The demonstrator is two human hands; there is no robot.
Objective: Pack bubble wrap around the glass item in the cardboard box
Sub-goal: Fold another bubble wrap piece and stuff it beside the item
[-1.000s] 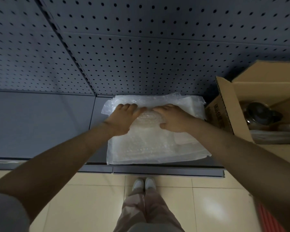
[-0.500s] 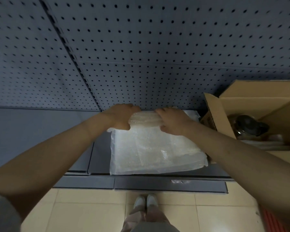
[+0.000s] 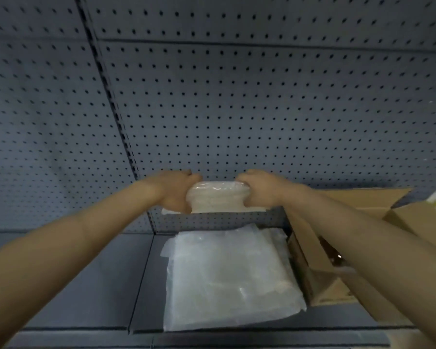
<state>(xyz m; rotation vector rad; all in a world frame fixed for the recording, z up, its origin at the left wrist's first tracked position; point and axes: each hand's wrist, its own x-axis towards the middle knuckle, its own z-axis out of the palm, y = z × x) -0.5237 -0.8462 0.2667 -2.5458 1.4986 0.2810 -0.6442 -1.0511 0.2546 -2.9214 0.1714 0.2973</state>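
A bunched sheet of bubble wrap (image 3: 217,197) hangs in the air above the shelf, in front of the pegboard. My left hand (image 3: 176,190) grips its left end and my right hand (image 3: 259,190) grips its right end. Below them a flat stack of bubble wrap (image 3: 229,280) lies on the grey shelf (image 3: 86,285). The open cardboard box (image 3: 312,263) stands right of the stack. My right forearm crosses over it and hides the glass item inside.
A grey pegboard wall (image 3: 237,109) rises behind the shelf. The box's flaps (image 3: 363,200) stand open at the right. The shelf's front edge (image 3: 86,331) runs along the bottom.
Both hands closed on the top sheet and lifted it off the stack, up in front of the pegboard. The camera tilted upward, and the floor and shoes dropped out of view.
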